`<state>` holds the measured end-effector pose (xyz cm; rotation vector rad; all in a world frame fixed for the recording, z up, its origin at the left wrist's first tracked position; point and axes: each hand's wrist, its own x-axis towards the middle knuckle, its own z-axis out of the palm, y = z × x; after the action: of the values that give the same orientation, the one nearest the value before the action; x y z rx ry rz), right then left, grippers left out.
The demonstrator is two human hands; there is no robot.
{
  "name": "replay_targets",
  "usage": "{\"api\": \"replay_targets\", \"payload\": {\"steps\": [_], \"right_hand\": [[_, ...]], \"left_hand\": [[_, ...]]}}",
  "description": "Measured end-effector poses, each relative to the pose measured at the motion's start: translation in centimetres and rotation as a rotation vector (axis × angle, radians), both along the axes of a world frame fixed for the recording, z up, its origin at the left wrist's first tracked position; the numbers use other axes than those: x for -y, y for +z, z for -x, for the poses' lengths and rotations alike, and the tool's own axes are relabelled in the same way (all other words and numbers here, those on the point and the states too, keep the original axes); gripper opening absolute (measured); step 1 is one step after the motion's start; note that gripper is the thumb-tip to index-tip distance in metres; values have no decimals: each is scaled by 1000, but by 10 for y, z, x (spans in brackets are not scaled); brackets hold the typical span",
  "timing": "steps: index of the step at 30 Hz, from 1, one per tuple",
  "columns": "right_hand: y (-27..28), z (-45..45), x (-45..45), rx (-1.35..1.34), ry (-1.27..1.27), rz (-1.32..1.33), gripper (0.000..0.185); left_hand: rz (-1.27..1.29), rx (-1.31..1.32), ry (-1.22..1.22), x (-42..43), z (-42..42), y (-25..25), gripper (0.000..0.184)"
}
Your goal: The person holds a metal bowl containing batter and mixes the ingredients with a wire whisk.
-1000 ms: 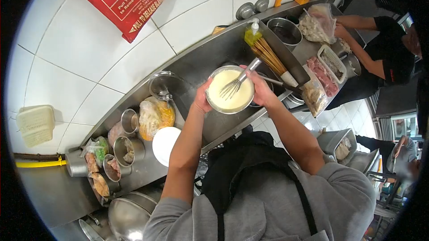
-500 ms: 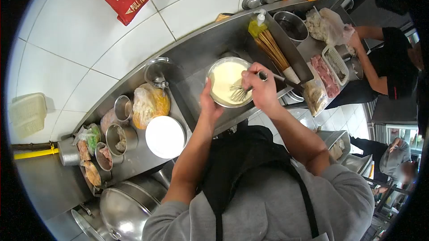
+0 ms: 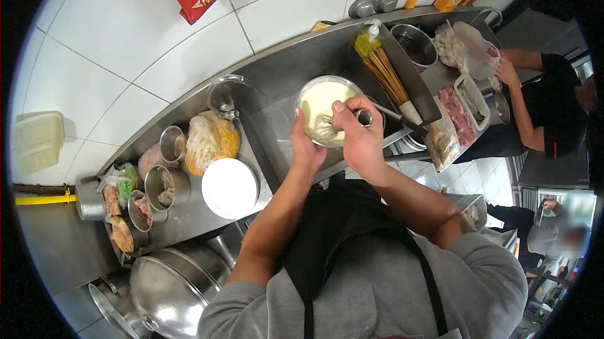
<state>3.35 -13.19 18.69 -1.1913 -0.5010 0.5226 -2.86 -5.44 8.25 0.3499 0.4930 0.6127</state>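
Observation:
A round metal bowl (image 3: 303,101) of pale yellow creamy liquid (image 3: 322,98) is over the steel sink (image 3: 277,112). My left hand (image 3: 307,145) grips the bowl's near left rim, thumb along the edge. In my right hand (image 3: 362,134) is a metal whisk (image 3: 324,126), held by its handle with the fingers wrapped round it. The whisk's wires are down in the liquid near the bowl's lower side, and part of the handle is hidden by the hand.
Left on the counter are a white round lid or plate (image 3: 229,188), a bag of yellow food (image 3: 217,141) and metal pots (image 3: 167,189). Wooden sticks (image 3: 385,75) lie right of the bowl. A co-worker (image 3: 544,100) handles a plastic bag (image 3: 475,50); another person (image 3: 553,229) is farther back.
My right hand has moved from the bowl's right side onto the whisk and lowered it into the liquid. My left hand has shifted to the near left rim. The co-worker's hands have moved with the bag.

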Motion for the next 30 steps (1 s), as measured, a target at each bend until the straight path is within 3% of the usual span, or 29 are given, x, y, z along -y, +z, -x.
{"api": "replay_targets", "payload": {"steps": [1, 4, 11, 15, 21, 24, 27, 30], "right_hand": [[4, 4, -7, -13, -49, -29, 26], [22, -2, 4, 315, 130, 153, 26], [28, -2, 8, 366, 294, 179, 26], [32, -24, 25, 626, 469, 358, 31], [9, 15, 5, 74, 19, 18, 28], [-6, 13, 6, 106, 23, -55, 26], [7, 4, 26, 238, 181, 59, 27], [12, 9, 18, 48, 95, -3, 28]], "left_hand": [[20, 24, 2, 0, -2, -3, 60], [48, 58, 5, -3, 0, -7, 60], [4, 65, 7, 2, 2, 6, 63], [20, 85, -31, 4, 7, 12, 62], [47, 110, -37, 17, 10, 15, 62], [35, 110, -6, 18, 11, 20, 62], [33, 66, 18, 16, 14, 29, 62], [30, 68, 12, 17, 15, 30, 62]]}}
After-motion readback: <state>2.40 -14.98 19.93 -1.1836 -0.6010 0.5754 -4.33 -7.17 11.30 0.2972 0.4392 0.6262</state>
